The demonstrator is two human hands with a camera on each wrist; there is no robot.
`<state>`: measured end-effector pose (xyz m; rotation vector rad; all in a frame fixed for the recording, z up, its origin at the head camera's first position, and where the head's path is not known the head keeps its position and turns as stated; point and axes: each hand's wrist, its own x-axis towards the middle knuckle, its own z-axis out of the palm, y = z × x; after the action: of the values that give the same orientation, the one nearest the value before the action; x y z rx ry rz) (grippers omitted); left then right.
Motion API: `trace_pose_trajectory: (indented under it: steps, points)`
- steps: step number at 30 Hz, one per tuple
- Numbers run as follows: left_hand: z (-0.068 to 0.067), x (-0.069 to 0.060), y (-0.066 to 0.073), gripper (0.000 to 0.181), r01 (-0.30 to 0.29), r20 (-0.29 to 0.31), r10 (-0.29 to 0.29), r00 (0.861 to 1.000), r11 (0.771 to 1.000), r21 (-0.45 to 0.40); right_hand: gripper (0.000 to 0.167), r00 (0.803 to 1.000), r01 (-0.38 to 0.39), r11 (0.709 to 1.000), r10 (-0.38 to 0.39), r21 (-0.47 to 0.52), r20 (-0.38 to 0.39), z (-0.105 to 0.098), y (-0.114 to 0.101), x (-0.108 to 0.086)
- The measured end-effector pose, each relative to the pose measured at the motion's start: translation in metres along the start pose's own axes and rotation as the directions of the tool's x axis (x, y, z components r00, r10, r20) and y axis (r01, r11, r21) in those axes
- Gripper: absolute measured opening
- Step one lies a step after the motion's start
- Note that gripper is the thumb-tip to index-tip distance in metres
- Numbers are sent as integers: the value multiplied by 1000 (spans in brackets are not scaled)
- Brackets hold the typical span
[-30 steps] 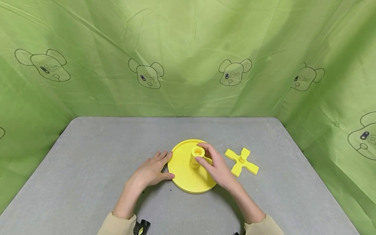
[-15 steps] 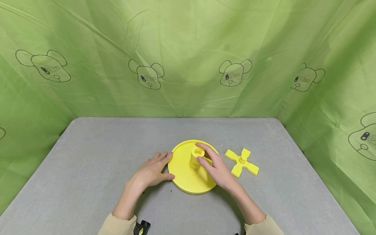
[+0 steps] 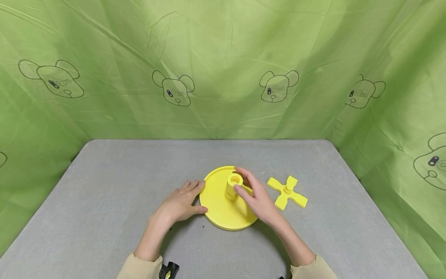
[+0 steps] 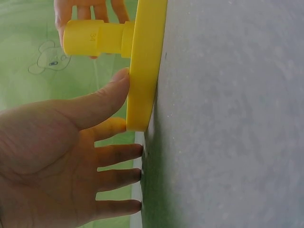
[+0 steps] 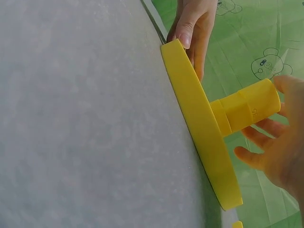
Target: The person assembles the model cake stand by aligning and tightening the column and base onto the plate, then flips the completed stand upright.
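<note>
Thumb and fingers of my right hand (image 3: pixel 257 198) were spread in a loose, half-open curve about the hollow yellow column (image 3: pixel 231 192). My thumb tip lay against the near side of its rim; my forefinger, which had been at the far edge half a second earlier, had lifted slightly outward, and the lower fingers stood apart from the wall. I had no firm grasp of it. The column stood upright near the middle of the shallow round yellow base (image 3: pixel 214 201), just as before. To my judgement, it needed no holding up, and my slackened fingers were free to take a fresh grip.

My left hand (image 3: pixel 181 203) had not shifted: fingers straight, thumb over the base's rim, forefinger at its edge, the other tips on the grey table (image 3: pixel 139 174). Beyond my right hand lay the four-armed yellow cross (image 3: pixel 287 192), stub upward, apart and untouched.
</note>
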<state>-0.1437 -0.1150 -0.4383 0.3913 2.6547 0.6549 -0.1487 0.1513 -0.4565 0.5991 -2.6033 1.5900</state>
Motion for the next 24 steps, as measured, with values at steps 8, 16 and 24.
trace_pose_trajectory:
  steps: [8,16,24]
  points:
    - [0,0,0,85,2,3,-2,1000,1000,-7,46,1000,-14,1000,15,4,-12,1,-4,-1]
    - [-1,-1,1,84,-2,2,2,1000,1000,-12,49,998,-25,999,27,33,-54,2,-3,0]
    - [1,1,0,84,1,1,-1,1000,1000,-8,44,1000,0,999,-1,-48,-25,0,-2,-1]
